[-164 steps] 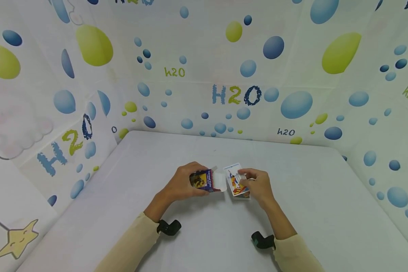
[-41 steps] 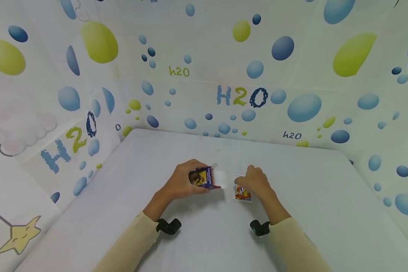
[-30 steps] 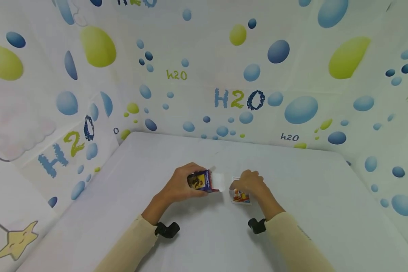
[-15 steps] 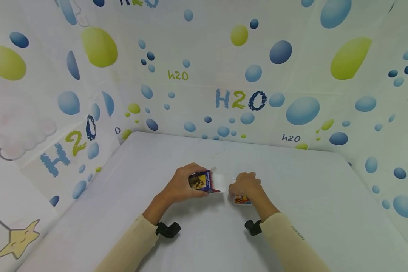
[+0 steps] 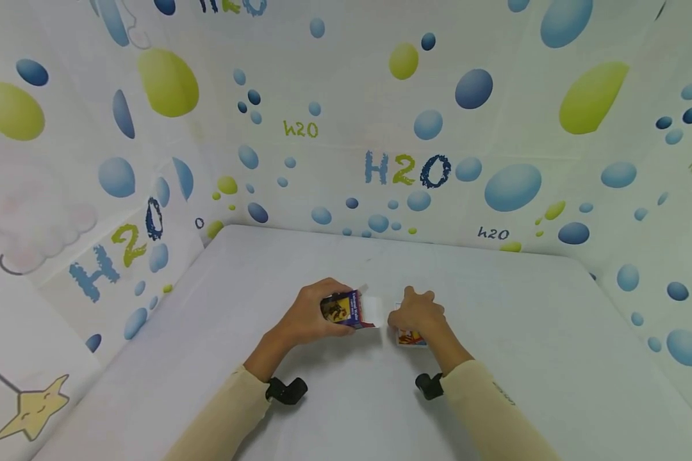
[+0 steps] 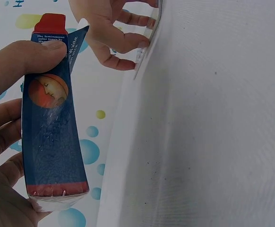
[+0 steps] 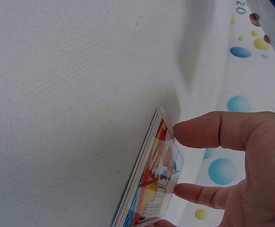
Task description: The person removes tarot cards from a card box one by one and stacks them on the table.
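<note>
My left hand (image 5: pixel 308 315) grips a blue tarot card box (image 5: pixel 341 310) above the table, with its white flap out towards the right. In the left wrist view the thumb presses the narrow side of the box (image 6: pixel 52 142). A low stack of picture cards (image 5: pixel 411 338) lies on the table right of the box. Over it bends my right hand (image 5: pixel 420 314), hiding the far part. In the right wrist view the thumb and a finger pinch the edges of the cards (image 7: pixel 158 177). The two hands stay apart.
A white cloth-covered table (image 5: pixel 530 358) extends around both hands. Behind it and at the sides hangs a white backdrop (image 5: pixel 334 77) with blue and green dots. Each wrist wears a black camera (image 5: pixel 286 390).
Earlier the right hand held cards tilted by the box's opening; those cards now lie squared on the stack. The right hand has shifted slightly left, its fingers at the card edges. The left hand stays put.
</note>
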### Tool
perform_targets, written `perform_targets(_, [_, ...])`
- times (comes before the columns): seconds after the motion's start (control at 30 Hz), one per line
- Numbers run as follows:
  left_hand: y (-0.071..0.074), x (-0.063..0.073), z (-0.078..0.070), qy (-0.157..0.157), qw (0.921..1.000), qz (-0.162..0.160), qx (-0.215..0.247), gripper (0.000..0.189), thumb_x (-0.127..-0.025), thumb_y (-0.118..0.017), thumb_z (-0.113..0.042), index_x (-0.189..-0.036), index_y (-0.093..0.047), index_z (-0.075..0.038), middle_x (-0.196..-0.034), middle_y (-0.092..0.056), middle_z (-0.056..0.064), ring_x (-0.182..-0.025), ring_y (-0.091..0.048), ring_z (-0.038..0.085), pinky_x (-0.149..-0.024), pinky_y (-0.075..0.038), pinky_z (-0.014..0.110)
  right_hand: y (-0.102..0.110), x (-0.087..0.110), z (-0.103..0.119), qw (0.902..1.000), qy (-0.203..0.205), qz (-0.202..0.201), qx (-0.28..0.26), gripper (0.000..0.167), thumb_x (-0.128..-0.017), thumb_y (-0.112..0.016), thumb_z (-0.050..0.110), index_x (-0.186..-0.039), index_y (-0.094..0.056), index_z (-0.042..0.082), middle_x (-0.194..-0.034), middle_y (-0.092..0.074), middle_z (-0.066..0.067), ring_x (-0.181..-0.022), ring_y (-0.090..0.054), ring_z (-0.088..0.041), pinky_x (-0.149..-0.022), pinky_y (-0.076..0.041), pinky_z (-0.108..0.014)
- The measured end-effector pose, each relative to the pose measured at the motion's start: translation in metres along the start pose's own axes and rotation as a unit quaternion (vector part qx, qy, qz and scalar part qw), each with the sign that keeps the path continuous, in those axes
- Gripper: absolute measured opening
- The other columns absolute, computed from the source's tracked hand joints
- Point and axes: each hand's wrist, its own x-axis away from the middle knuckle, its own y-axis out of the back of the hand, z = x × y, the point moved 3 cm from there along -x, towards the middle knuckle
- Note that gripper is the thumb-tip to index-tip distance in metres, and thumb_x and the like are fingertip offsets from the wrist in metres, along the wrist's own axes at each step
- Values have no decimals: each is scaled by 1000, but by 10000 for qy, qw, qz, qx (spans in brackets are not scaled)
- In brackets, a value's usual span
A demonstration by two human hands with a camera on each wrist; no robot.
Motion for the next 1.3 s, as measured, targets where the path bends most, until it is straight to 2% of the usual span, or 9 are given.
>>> perform_targets(0.4, [-2, 2, 1, -90, 9999, -22, 62, 68, -67, -96, -25, -128, -67, -19, -117, -66, -8, -107, -60, 12, -91, -54, 35, -5, -1, -1, 10000, -84, -40, -20, 79, -76, -71, 35, -142, -45, -1, -109, -47, -29, -91, -52, -46, -80, -53, -58])
perform_targets(0.63, [-3, 3, -1, 71, 10000, -13, -68, 67, -66, -97, -22, -127, -68, -17, -118, -65, -7, -107, -60, 12, -91, -55, 35, 1, 3, -3, 9999, 34, -45, -113, 81, -75, -70, 35, -142, -44, -2, -110, -50, -28, -88, -54, -41, -82, -53, -60])
perform_targets(0.83, [-3, 3, -2, 81, 9999, 1, -145, 67, -68, -96, -26, -127, -67, -17, -118, -65, -7, -108, -60, 13, -92, -55, 36, 5, 0, -10, 9993, -14, -197, -328, 86, -78, -72, 40, -148, -39, 2, -124, -51, -29, -97, -57, -45, -87, -51, -64])
perform_targets(1.0, [-3, 3, -3, 43, 10000, 16, -44, 68, -66, -96, -23, -128, -67, -18, -118, -65, -8, -108, -60, 12, -92, -54, 36, 7, -2, -15, 9974, -118, -408, -578, 87, -83, -70, 45, -152, -35, 5, -137, -49, -28, -115, -55, -49, -94, -47, -69])
perform_targets(1.1, [-3, 3, -4, 50, 10000, 0, -13, 68, -66, -97, -21, -127, -67, -18, -118, -65, -8, -108, -60, 12, -92, -54, 35, 10, -2, -14, 9950, -56, -648, -757, 86, -85, -69, 45, -153, -34, 5, -141, -48, -28, -120, -54, -49, -94, -46, -68])
perform_targets(1.2, [-3, 2, -5, 5, 10000, -20, 25, 68, -66, -96, -20, -127, -67, -17, -117, -65, -8, -108, -60, 12, -92, -54, 36, 15, 1, -13, 9905, 113, -1008, -930, 81, -86, -68, 44, -151, -38, 6, -140, -52, -26, -116, -57, -45, -90, -50, -65])
perform_targets(1.3, [-3, 2, -6, -21, 10000, -32, 16, 67, -66, -96, -21, -127, -67, -17, -117, -65, -8, -107, -60, 12, -91, -55, 36, 22, 7, -9, 9822, 421, -1418, -1159, 70, -86, -69, 40, -144, -48, 7, -130, -60, -22, -106, -62, -38, -83, -55, -57])
